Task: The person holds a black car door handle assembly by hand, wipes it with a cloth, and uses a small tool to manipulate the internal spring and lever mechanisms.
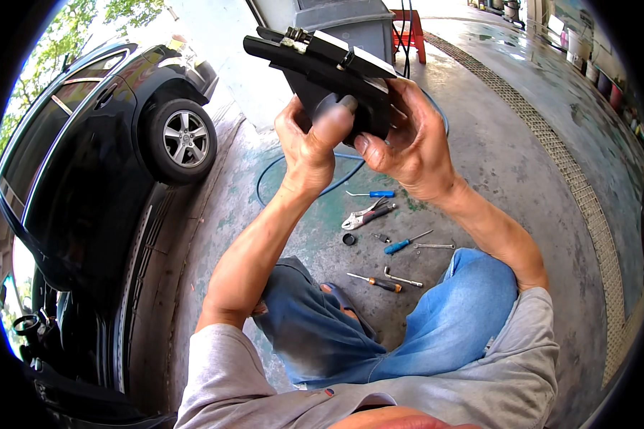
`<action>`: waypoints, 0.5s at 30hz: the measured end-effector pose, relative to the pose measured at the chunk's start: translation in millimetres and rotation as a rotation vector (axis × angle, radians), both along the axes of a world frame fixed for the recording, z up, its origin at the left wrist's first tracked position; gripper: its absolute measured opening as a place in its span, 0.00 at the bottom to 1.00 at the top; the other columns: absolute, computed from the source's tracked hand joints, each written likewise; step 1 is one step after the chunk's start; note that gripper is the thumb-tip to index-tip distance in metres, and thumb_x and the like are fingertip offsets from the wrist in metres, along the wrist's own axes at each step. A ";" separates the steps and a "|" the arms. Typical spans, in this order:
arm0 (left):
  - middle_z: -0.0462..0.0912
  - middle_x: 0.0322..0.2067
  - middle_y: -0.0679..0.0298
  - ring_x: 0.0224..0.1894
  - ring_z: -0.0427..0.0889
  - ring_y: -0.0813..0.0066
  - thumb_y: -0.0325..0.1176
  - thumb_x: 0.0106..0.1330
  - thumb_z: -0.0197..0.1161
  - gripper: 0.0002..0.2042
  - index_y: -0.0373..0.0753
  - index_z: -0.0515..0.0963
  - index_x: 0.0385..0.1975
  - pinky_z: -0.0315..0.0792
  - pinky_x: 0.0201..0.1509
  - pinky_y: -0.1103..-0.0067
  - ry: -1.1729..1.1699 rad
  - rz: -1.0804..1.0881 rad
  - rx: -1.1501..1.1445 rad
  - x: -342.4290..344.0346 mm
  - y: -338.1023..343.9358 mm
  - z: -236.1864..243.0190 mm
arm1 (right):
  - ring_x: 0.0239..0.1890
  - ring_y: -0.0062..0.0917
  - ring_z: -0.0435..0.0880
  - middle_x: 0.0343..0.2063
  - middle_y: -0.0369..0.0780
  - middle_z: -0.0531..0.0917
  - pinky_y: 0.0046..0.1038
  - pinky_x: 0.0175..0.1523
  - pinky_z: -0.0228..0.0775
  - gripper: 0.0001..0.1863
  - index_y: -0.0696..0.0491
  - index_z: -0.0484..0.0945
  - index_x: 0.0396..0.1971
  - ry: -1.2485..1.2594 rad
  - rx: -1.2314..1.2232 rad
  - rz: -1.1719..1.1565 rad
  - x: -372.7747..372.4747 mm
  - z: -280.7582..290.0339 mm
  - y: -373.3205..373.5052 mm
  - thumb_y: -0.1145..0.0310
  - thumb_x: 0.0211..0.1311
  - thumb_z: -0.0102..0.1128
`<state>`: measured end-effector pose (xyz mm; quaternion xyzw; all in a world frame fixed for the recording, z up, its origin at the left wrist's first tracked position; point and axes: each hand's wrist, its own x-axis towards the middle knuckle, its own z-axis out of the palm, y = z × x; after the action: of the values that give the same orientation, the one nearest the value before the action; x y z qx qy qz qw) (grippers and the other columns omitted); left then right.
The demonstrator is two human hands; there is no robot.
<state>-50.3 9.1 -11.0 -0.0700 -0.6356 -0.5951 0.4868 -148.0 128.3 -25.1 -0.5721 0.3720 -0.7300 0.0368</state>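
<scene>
Raised in front of me is a bulky black plastic part [315, 68] with long straight edges, a pale strip along the top and a small metal fitting at its far left end. I cannot tell exactly what it is. My left hand [309, 143] is closed on its near left side, the thumb pressed on its face. Around the near right end wraps my right hand [415, 146], thumb below. On the floor beneath lie locking pliers [368, 214], a blue-handled pick [381, 194], a blue screwdriver [399, 247] and an orange-and-black screwdriver [385, 284].
A small wrench [435, 247], an L-shaped socket wrench [402, 277] and a black ring [348, 239] lie among the tools. A blue hose [343, 180] curves behind them. A black car [86, 164] stands left, a grey bin [347, 21] and red stool [416, 43] ahead, a drain grate [551, 143] right.
</scene>
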 end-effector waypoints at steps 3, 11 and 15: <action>0.82 0.35 0.63 0.37 0.79 0.77 0.49 0.53 0.73 0.26 0.30 0.79 0.39 0.74 0.45 0.78 0.018 -0.010 -0.014 0.0 1.7 -0.2 | 0.50 0.28 0.82 0.47 0.47 0.78 0.29 0.56 0.79 0.39 0.67 0.63 0.58 -0.011 0.002 0.037 -0.3 0.3 1.3 0.71 0.48 0.74; 0.82 0.36 0.63 0.37 0.79 0.78 0.50 0.54 0.73 0.27 0.30 0.79 0.40 0.74 0.44 0.78 0.050 -0.039 -0.011 -3.0 -3.2 0.5 | 0.49 0.27 0.83 0.46 0.46 0.80 0.29 0.55 0.79 0.38 0.66 0.65 0.56 -0.009 -0.011 -0.006 5.6 3.7 -1.6 0.70 0.49 0.76; 0.82 0.35 0.63 0.37 0.79 0.78 0.51 0.54 0.72 0.27 0.30 0.79 0.40 0.74 0.44 0.78 0.044 -0.031 -0.006 -0.1 -2.4 1.4 | 0.48 0.26 0.83 0.45 0.46 0.80 0.29 0.55 0.79 0.37 0.66 0.65 0.56 -0.015 -0.037 -0.003 6.6 3.2 -3.3 0.69 0.49 0.77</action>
<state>-50.4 6.7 -9.6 -0.0945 -0.6252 -0.5990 0.4914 -141.3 125.0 -21.9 -0.5665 0.3591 -0.7412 0.0278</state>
